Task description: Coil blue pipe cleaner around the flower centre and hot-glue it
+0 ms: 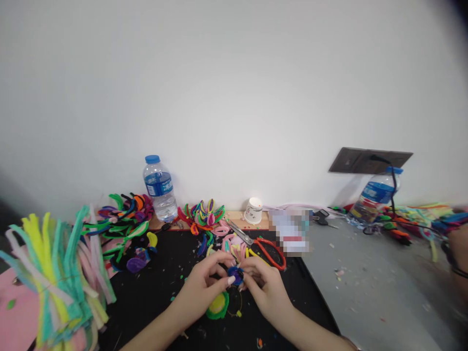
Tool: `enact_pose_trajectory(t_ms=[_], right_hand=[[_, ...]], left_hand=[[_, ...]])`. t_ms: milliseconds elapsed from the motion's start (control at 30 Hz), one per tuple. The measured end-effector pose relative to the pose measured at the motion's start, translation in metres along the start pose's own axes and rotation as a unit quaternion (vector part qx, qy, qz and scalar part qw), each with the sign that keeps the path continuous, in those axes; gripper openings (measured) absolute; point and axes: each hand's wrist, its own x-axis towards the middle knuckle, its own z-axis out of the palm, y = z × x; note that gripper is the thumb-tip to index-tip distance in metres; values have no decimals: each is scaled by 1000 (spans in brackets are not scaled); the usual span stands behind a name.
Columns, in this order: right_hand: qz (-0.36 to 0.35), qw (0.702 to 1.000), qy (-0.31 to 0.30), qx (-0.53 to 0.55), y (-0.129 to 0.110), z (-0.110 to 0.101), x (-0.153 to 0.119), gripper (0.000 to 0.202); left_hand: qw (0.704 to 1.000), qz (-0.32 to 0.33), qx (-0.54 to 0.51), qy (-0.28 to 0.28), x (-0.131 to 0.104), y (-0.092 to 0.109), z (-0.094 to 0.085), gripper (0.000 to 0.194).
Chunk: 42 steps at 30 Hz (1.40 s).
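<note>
Between my two hands is a small blue-purple fuzzy pipe-cleaner piece (236, 276), with a dark spot at its right side. My left hand (204, 279) pinches it from the left, thumb in front. From the right, my right hand (266, 283) closes finger and thumb on its edge. Just below lies a green and yellow pipe-cleaner disc (218, 306) on the black mat (164, 292), beside a thin loop with a yellow tip (238, 313). Red-handled scissors (270, 252) rest behind my right hand. Pink pipe-cleaner pieces (234, 243) lie behind the fingers, partly hidden.
Bundled pipe cleaners (62, 278) stand at left, near a colourful pile (127, 219). Water bottles (158, 187) (376, 195) flank a white paper cup (253, 210) along the wall. Keys (323, 218) lie on the grey table (365, 282). Another person's arm (458, 248) shows at far right.
</note>
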Motion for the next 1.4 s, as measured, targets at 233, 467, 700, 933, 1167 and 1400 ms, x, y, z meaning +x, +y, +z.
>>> enact_pose_trajectory(t_ms=[233,467,700,933,1167,1400], right_hand=[[6,1000,-13,25,2,1,-2,7],[7,999,-19,36,3,2,-3,8],[32,998,-2,60,0,4,-2,17],[46,998,-29,-10,0,3,-1,14],[27,997,-49,-52,1,1,-4,17],[15,997,-47,-62,-2,1,-3,17]], left_hand=[[997,14,71,-6,-4,3,0,24],[997,37,73,0,-4,4,2,10],[989,54,134,27,-6,8,2,9],[986,81,138,40,-6,12,2,11],[982,102,157,28,-7,11,2,16],[982,95,162,27,-6,13,2,18]])
